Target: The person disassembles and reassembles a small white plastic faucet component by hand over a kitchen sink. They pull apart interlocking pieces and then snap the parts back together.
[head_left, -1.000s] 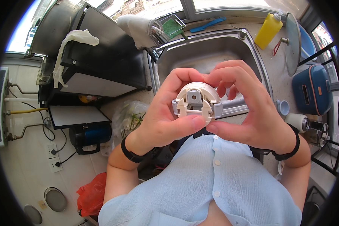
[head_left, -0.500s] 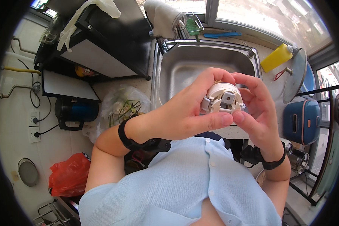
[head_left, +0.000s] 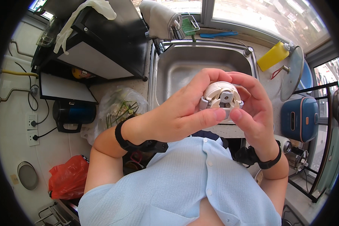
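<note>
Beyond left hand (head_left: 186, 105) and right hand (head_left: 258, 113): broad stainless-steel sink (head_left: 173, 73), masked by them at near right. Left of hands: crinkled clear plastic bag (head_left: 120, 96), contents hard to make out. Both hands closed round a small white plastic part (head_left: 217, 90), thumbs side by side on its near edge, index fingers arched behind. Can't see underside. Smooth domed housing, notched clips, squared grey block (head_left: 226, 97) midway between hands.

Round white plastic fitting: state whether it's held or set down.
Held: left hand and right hand clasp the round white plastic fitting from opposite sides.
</note>
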Action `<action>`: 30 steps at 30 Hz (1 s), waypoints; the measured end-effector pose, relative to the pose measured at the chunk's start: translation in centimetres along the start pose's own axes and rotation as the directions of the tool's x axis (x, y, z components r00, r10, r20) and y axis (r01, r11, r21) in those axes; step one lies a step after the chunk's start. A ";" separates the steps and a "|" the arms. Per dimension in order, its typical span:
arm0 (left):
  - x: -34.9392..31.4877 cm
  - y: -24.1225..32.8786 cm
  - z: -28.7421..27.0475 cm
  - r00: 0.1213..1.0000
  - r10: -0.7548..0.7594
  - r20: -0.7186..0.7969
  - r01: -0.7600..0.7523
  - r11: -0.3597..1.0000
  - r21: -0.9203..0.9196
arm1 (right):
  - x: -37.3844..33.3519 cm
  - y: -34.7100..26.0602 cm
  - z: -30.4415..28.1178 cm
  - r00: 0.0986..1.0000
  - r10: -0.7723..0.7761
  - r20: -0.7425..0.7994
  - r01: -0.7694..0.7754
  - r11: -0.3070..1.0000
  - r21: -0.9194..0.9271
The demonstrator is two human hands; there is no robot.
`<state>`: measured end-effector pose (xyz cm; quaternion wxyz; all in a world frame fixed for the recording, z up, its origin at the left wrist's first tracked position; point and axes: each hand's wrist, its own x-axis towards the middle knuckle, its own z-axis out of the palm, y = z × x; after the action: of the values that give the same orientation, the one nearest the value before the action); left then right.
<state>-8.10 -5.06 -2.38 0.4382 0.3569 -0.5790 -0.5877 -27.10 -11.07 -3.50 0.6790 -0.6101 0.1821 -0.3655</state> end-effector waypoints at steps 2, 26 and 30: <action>0.0 -0.1 0.0 1.000 0.002 0.002 -0.002 1.000 -0.009 | -0.1 0.1 0.1 1.000 -0.008 -0.011 0.008 1.000 0.001; 0.0 -0.1 -0.4 0.996 -0.055 -0.076 0.037 0.976 -0.216 | -0.5 0.4 -0.5 0.999 0.002 -0.054 -0.003 1.000 -0.014; 0.1 -0.3 -0.9 0.997 -0.066 -0.047 0.059 0.990 -0.126 | -0.7 0.4 -0.6 0.998 0.048 -0.041 -0.044 0.995 0.086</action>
<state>-7.35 -5.47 -2.70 0.4556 0.3618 -0.5183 -0.6268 -27.90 -10.98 -4.12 0.7085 -0.5682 0.1950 -0.3702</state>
